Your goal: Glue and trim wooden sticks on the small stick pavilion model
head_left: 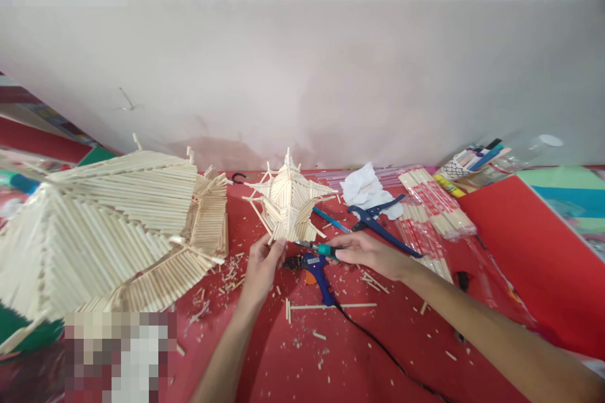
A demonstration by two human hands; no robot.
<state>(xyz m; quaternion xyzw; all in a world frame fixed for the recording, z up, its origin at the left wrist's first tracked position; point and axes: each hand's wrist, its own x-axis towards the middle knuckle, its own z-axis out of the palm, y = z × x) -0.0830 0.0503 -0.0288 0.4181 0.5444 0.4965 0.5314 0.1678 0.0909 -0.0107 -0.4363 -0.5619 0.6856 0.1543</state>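
Note:
A small star-pointed pagoda model (289, 196) made of pale wooden sticks stands on the red table. My left hand (263, 264) is closed at its lower front edge, thumb and fingers pinching the stick ends there. My right hand (363, 253) grips a teal-handled tool (327, 250) with a narrow metal end, which points left to the model's base. Whether that end touches the sticks I cannot make out. Just below the hands lies a blue glue gun (317, 274) with a black tip, its cord running toward me.
A large stick-built roof model (118, 220) fills the left. Blue pliers-like cutters (385, 227), crumpled tissue (366, 184), bundled sticks (437, 201) and a red board (534, 252) lie right. Stick scraps (375, 282) litter the red table (283, 359). A white partition (302, 75) stands behind.

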